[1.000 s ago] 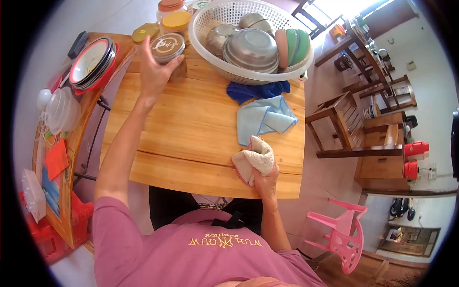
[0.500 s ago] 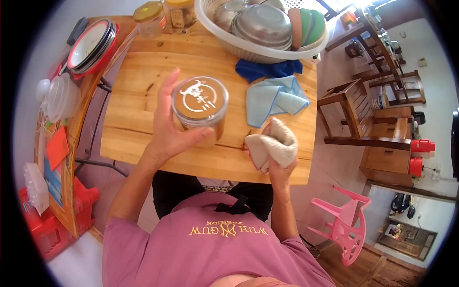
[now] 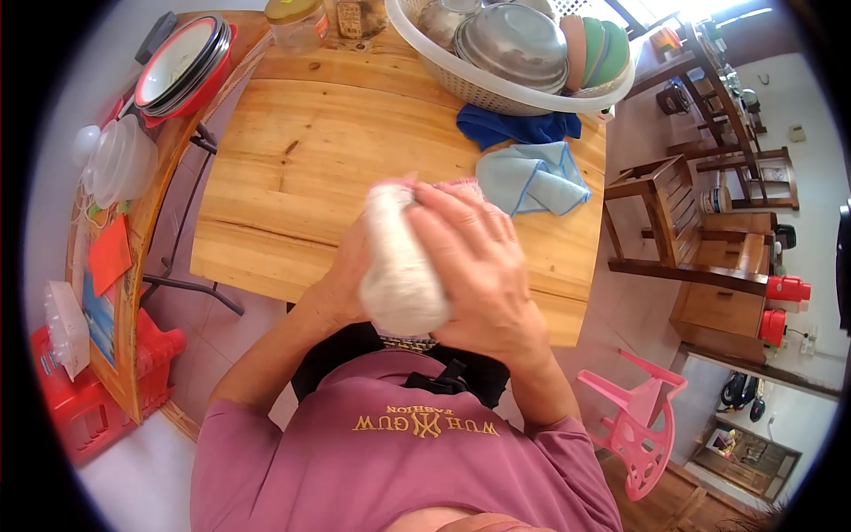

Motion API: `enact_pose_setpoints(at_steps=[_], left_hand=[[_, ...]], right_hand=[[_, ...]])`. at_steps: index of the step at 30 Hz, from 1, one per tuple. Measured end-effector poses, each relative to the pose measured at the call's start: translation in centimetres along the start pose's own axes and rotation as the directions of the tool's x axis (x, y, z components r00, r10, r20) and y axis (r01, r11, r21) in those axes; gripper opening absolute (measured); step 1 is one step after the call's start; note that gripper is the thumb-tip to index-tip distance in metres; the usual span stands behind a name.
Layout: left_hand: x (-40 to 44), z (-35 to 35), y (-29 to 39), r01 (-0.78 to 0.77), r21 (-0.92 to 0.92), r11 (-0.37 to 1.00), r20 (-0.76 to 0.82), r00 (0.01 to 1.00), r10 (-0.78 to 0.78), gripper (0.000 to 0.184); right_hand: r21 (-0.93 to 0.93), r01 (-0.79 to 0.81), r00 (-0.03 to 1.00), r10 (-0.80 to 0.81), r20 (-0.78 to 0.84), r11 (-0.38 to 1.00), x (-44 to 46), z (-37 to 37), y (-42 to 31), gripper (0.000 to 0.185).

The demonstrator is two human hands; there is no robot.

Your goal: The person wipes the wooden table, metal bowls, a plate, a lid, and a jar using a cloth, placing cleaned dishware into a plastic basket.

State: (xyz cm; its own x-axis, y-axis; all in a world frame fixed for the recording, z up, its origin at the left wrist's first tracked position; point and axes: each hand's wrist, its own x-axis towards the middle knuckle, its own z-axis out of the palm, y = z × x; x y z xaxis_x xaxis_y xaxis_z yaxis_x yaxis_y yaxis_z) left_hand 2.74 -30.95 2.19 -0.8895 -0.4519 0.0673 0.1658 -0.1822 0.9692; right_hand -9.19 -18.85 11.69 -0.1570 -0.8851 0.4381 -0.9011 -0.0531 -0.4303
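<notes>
A cream cloth with a pinkish edge is bunched between my two hands, above the near edge of the wooden table. My right hand presses on the cloth from the right, its fingers bent over it. On the other side, my left hand is curled, its fingers mostly behind the cloth. The clear-sided jar with a brown lid, seen in this hand half a second earlier, is hidden by cloth and hands. Beyond my right hand lie a light blue cloth and a dark blue cloth.
A white basket of metal bowls stands at the back of the table, with a yellow-lidded jar to its left. Stacked plates sit on a side table at left. A pink chair is at right.
My right hand has brought the cream cloth left and up against my left hand. The brown-lidded jar has gone out of sight behind them. The view has shifted slightly.
</notes>
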Motion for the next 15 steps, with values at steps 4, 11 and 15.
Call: enact_pose_setpoints(at_steps=[4,11,15], left_hand=[[-0.3,0.9,1.2,0.071,-0.353,0.933,0.09,0.995,-0.042,0.049],[-1.6,0.3,-0.7,-0.185,0.346,0.92,0.115,0.981,0.154,0.094],[-1.7,0.4,-0.5,-0.197,0.406,0.892,0.01,0.977,0.211,0.102]], right_hand=[[-0.056,-0.022,0.996,0.027,0.089,0.998,1.3,0.3,-1.1,0.069],[0.071,-0.173,0.963,0.153,0.221,0.982,3.9,0.2,0.7,0.061],[0.339,-0.366,0.911,0.259,0.322,0.866,4.2,0.9,3.2,0.043]])
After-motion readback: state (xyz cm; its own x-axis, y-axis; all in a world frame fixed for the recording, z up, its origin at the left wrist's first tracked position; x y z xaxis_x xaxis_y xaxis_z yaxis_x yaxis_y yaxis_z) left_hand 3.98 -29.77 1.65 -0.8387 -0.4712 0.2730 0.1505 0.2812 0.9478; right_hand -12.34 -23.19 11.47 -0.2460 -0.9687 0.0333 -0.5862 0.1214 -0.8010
